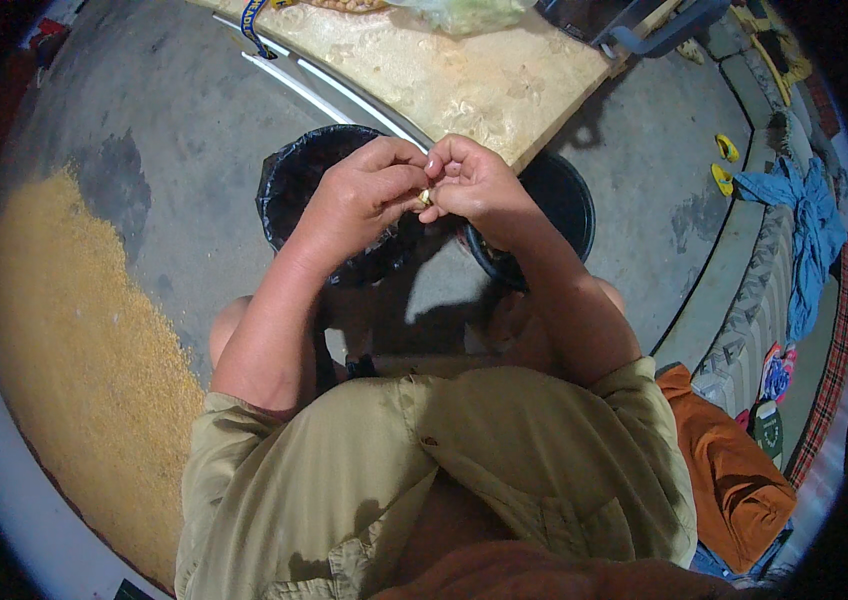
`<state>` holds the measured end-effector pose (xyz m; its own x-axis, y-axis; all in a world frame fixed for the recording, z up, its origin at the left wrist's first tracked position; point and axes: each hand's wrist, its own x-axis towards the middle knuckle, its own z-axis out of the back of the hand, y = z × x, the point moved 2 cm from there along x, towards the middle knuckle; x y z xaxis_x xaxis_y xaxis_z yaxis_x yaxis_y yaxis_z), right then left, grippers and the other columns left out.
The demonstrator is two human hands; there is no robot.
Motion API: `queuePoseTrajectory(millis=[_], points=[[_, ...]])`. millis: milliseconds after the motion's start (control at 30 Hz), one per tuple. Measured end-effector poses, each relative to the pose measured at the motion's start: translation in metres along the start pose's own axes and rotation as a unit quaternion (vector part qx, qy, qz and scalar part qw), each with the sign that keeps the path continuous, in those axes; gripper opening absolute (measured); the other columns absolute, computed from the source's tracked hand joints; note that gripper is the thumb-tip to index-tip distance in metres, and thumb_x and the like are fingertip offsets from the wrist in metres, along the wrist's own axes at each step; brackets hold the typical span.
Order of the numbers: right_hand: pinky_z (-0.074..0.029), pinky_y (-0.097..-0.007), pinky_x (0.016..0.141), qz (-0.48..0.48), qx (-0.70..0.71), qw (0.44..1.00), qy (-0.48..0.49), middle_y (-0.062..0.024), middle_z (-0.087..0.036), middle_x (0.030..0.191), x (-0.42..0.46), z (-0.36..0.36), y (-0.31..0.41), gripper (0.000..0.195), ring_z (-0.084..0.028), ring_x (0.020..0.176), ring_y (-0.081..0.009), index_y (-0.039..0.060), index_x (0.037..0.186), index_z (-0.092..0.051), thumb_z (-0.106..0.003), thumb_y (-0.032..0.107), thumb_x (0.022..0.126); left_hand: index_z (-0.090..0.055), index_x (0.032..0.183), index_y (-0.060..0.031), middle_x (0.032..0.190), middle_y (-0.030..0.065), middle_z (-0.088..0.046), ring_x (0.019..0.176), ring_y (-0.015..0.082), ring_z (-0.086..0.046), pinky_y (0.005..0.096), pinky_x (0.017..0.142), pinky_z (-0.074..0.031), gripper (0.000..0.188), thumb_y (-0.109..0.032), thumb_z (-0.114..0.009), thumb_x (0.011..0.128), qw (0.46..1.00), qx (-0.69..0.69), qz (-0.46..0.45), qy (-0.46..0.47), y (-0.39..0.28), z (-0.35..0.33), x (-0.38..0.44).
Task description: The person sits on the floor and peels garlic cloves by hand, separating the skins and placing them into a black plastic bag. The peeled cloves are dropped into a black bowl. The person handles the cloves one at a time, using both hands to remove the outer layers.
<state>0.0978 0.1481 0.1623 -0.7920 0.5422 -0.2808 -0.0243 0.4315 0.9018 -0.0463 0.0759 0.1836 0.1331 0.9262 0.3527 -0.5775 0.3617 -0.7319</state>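
My left hand (360, 187) and my right hand (485, 184) meet in front of me with bent fingers. Between their fingertips is a small pale yellow-white piece (425, 197), perhaps a seed or a clove; it is too small to name surely. Beneath my left hand stands a bucket lined with a black plastic bag (279, 161). Below my right hand and forearm is a second dark bucket (581, 202), partly under the table's corner. My forearms and the table hide parts of both buckets, and their contents are mostly in shadow.
Ahead is a table with a cream patterned cover (469, 82), bearing a clear plastic bag (469, 13) of pale green contents. Yellow grain (86, 360) lies spread on the concrete floor at left. At right are yellow slippers (724, 178), blue cloth (806, 217) and orange-brown cloth (731, 472).
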Motion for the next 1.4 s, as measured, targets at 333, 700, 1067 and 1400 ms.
queuePoseTrajectory(millis=[333, 700, 1067, 1400], points=[[-0.051, -0.0254, 0.065, 0.028, -0.018, 0.999, 0.006, -0.0067, -0.055, 0.085, 0.001, 0.001, -0.001, 0.018, -0.058, 0.072, -0.0134, 0.0021, 0.088, -0.048, -0.046, -0.008, 0.073, -0.062, 0.085, -0.0057, 0.093, 0.0061, -0.059, 0.088, 0.0217, -0.057, 0.0293, 0.072, -0.048, 0.019, -0.007, -0.07, 0.068, 1.0, -0.006, 0.005, -0.01, -0.001, 0.001, 0.0], [-0.051, -0.0264, 0.067, 0.064, 0.075, 0.994, -0.055, -0.0108, -0.057, 0.085, 0.009, -0.012, -0.013, 0.016, -0.061, 0.074, -0.0159, -0.0024, 0.091, -0.048, -0.053, -0.006, 0.077, -0.059, 0.088, -0.0015, 0.097, 0.0073, -0.057, 0.085, 0.0148, -0.057, 0.0266, 0.075, -0.047, 0.011, -0.006, -0.062, 0.079, 0.926, -0.329, 0.136, -0.127, 0.031, 0.017, -0.009], [-0.047, -0.0257, 0.071, 0.094, -0.22, 0.97, -0.049, -0.0075, -0.058, 0.092, 0.009, -0.019, -0.018, 0.037, -0.058, 0.076, -0.011, -0.0007, 0.119, -0.047, -0.055, 0.006, 0.084, -0.056, 0.096, -0.0012, 0.085, 0.0037, -0.06, 0.074, 0.0102, -0.058, 0.0223, 0.064, -0.048, 0.016, -0.004, -0.062, 0.082, 0.874, -0.425, 0.21, -0.107, 0.033, 0.019, -0.011], [-0.045, -0.0182, 0.067, 0.131, -0.042, 0.989, -0.062, -0.004, -0.055, 0.087, 0.006, -0.016, -0.008, 0.021, -0.053, 0.077, -0.0057, -0.0015, 0.099, -0.052, -0.062, 0.004, 0.081, -0.059, 0.088, -0.001, 0.084, 0.0017, -0.06, 0.077, 0.0085, -0.057, 0.0224, 0.068, -0.047, 0.016, -0.005, -0.068, 0.075, 0.974, -0.139, 0.177, -0.04, 0.018, 0.011, -0.007]])
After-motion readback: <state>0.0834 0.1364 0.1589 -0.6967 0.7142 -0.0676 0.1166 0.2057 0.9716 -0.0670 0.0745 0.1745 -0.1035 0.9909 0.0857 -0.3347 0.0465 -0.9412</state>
